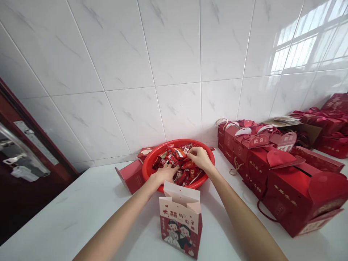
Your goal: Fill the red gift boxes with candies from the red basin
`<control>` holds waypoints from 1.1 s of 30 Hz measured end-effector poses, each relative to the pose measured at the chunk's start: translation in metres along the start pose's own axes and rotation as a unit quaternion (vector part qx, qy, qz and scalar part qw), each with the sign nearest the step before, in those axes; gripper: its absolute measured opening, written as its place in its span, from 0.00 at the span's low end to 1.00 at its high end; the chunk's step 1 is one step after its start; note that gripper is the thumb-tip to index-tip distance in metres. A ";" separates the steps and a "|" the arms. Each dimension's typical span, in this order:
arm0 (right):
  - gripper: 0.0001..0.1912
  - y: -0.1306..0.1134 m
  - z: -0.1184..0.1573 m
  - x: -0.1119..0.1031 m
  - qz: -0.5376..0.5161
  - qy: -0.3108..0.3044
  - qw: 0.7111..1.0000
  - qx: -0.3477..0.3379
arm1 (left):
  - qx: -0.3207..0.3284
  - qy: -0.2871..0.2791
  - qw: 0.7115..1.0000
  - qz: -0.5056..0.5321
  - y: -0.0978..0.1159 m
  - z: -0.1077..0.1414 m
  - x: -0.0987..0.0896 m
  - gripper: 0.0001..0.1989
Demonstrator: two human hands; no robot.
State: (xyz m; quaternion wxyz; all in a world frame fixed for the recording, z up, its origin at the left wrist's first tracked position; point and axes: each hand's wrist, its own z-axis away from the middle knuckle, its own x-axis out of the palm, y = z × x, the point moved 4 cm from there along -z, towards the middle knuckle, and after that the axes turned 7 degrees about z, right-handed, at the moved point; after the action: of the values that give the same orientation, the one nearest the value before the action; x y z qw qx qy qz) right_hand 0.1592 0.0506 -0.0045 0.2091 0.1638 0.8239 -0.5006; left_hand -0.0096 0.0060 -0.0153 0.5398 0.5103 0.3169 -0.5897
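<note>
A red plastic basket (146, 165) full of wrapped candies (187, 165) stands against the tiled wall. My left hand (164, 174) lies on the candies at the basket's near left, its fingers spread. At the right side of the basket my right hand (199, 157) has its thumb and fingers pinched together on a small wrapped candy. In front of the basket a red and cream paper gift box (179, 228) with a cartoon couple stands upright, its top flaps open. Neither hand touches this box.
Several red gift boxes (252, 163) with rope handles line the right side of the white counter (67, 217). Another red box (132, 177) lies left of the basket. A dark red door (32, 174) with keys hangs at far left.
</note>
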 end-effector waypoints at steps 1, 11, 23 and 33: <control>0.08 0.000 0.000 0.000 0.003 -0.002 1.000 0.000 | -0.005 0.006 1.000 -0.013 0.002 0.000 0.001 0.46; 0.07 0.001 0.003 0.001 0.016 -0.010 1.000 -0.014 | 0.009 0.082 0.996 0.013 0.013 0.006 -0.010 0.13; 0.17 0.001 0.005 0.001 -0.152 -0.027 0.987 0.041 | 0.140 0.264 0.870 0.391 -0.007 0.001 -0.018 0.18; 0.18 -0.007 0.009 0.004 -0.236 -0.114 0.965 0.001 | 0.159 0.246 0.864 0.409 -0.002 0.005 -0.020 0.21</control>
State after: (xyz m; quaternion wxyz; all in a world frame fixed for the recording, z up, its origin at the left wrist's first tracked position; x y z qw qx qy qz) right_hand 0.1541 0.0398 -0.0053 0.1776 -0.0929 0.8095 -0.5518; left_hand -0.0150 0.0078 0.0044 0.5480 0.8019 0.1044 -0.2139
